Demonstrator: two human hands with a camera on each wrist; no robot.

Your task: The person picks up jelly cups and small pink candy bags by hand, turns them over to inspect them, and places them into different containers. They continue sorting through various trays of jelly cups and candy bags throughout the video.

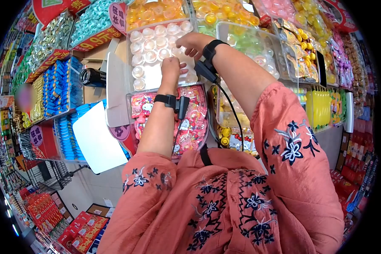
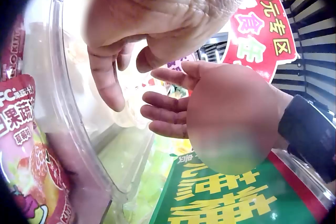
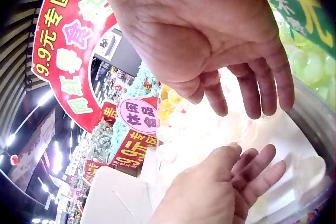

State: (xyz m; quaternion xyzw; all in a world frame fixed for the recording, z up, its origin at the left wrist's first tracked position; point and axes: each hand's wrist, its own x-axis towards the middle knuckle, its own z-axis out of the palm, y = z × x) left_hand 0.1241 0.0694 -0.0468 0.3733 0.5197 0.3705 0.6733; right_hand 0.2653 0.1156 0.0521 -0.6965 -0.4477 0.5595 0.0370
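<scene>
Jelly cups (image 1: 156, 42) fill the clear bin (image 1: 133, 59); from your head view, your left hand (image 1: 171, 67) rests at its near edge, your right hand (image 1: 192, 42) over its right side. Both wrist views show relaxed, spread fingers (image 3: 257, 85) holding nothing.

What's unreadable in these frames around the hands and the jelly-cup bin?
- Head view: left hand fingertips are hidden behind its own back, so contact with the white jelly cups is unclear.
- Left wrist view: a blurred patch covers the right hand palm.
- Right wrist view: clear bin contents are washed out by glare; single cups are indistinct.
</scene>
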